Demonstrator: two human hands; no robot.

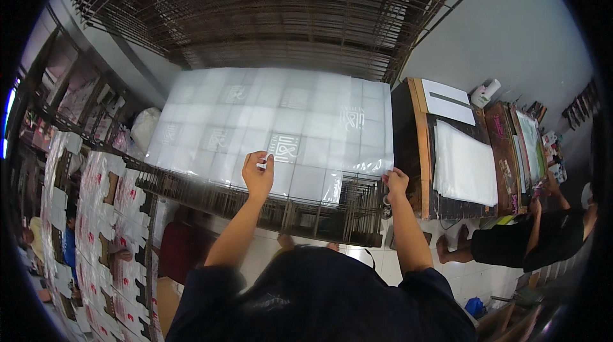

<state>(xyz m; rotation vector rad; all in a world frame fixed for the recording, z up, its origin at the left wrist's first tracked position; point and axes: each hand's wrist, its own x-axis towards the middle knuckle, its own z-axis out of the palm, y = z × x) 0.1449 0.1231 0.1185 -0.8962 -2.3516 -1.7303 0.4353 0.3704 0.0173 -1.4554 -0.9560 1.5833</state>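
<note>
Clear plastic sheets [217, 109] with white printed emblems lie overlapping in rows on a wire drying rack [306, 217] before me. My left hand [258, 176] is closed in a pinch at the near middle of the layer, its fingertips on a plastic sheet beside a large emblem [285, 148]. At the near right corner my right hand [396, 184] is also closed, thumb and fingers pinching the sheet's edge. Glossy folds show between the hands, and wire bars show below the near edge.
Raised wire racks [274, 16] hang over the far side. On the right, a dark table [415, 150] bears a stack of translucent sheets [463, 163] and a white frame [447, 99]. Another person [536, 240] stands beyond it. Plastic-wrapped stacks [102, 227] stand at left, near a dark red chair [182, 246].
</note>
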